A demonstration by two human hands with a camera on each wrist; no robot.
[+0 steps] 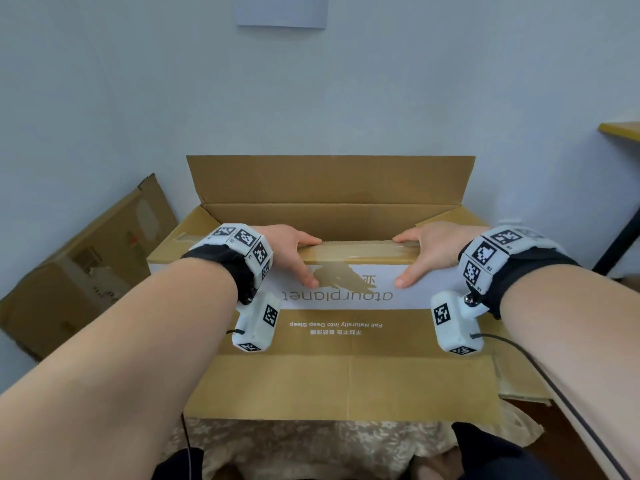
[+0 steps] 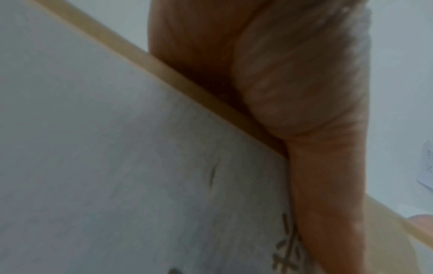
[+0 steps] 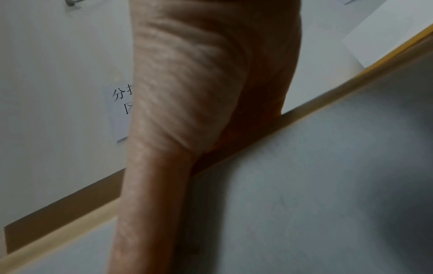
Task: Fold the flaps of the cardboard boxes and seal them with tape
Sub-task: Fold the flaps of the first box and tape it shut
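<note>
The cardboard box (image 1: 346, 341) fills the frame's centre, its near flap (image 1: 349, 275) raised and its far flap (image 1: 329, 180) upright against the wall. The left hand (image 1: 291, 249) and right hand (image 1: 427, 252) each pinch the near flap's taped top edge, thumbs on the printed face, fingers curled over. A flattened carton (image 1: 86, 268) leans at left.

I'm seeing my right hand (image 3: 187, 103) gripping the flap (image 3: 304, 194) at its brown edge, thumb lying across the flap's grey-white face; behind the flap, a printed paper (image 3: 119, 115) is showing on the wall (image 3: 58, 83).
</note>
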